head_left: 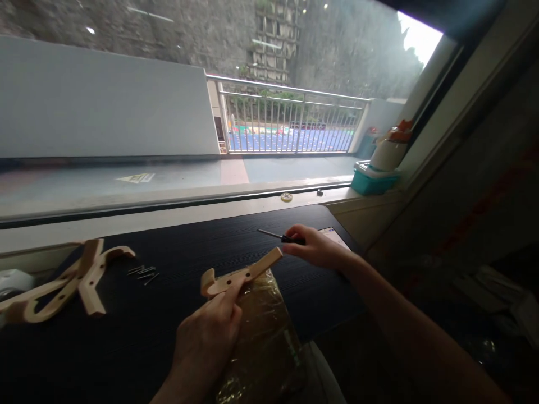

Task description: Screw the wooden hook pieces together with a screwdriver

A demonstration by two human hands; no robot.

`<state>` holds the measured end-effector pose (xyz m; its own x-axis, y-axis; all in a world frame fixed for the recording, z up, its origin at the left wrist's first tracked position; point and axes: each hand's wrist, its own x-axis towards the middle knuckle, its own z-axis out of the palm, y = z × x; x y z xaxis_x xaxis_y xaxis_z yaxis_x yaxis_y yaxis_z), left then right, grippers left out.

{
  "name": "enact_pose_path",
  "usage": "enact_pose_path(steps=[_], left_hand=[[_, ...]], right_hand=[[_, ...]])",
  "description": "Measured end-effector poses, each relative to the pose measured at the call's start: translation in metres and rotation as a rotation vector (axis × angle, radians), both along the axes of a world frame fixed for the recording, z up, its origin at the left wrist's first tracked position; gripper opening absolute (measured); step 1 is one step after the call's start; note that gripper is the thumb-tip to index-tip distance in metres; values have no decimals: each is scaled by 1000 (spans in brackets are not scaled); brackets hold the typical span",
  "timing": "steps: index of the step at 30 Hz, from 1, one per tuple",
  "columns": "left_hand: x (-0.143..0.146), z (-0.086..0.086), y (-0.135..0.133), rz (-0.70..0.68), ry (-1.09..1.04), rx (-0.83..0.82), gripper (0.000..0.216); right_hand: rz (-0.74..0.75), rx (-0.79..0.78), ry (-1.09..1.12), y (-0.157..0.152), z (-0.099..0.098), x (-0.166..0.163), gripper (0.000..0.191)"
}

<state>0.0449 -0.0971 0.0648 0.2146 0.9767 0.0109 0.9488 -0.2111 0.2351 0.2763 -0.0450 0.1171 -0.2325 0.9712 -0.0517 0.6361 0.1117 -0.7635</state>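
Observation:
My right hand (311,246) is closed around the black handle of a screwdriver (270,233), its thin metal shaft pointing left over the desk. In my left hand (213,331) is a pale wooden hook piece (263,265) with dark round holes, the index finger stretched along its edge. That piece lies at the far end of a tape-wrapped package (265,331). The screwdriver tip is apart from the wood, above and beyond it. My left thumb and the lower fingers are partly hidden.
More wooden hook pieces (90,275) lie on the left of the black desk (185,247), beside several screws (145,273). A phone (334,238) lies behind my right wrist. On the sill are a tape roll (286,197) and a teal box (373,180). A window closes off the far side.

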Motion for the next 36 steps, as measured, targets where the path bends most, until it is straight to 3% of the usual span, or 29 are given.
enact_pose_path(steps=[5,9,13,22,28,33,36], left_hand=[[-8,-6,-12,5,-89,120,41],[-13,-18,-26,-112,-208,240,31],[-14,-24,-29,-123,-254,277,28],[-13,-19,-30,-68,-404,177,24],[-27,5,-30,143,-768,-9,12],[-29,19,-21,201,-1111,-126,16],[-18,21,-17,210,-1299,-201,20]], right_hand=[[-138,64,207,-4,-34,-28,44],[-158,66,257,-4,-39,-41,35],[-128,45,274,-4,-40,-41,24],[-108,22,328,-5,-37,-41,23],[-174,41,405,-11,-41,-25,34],[-241,104,545,-31,-44,-22,27],[-126,140,629,-46,-38,-38,20]])
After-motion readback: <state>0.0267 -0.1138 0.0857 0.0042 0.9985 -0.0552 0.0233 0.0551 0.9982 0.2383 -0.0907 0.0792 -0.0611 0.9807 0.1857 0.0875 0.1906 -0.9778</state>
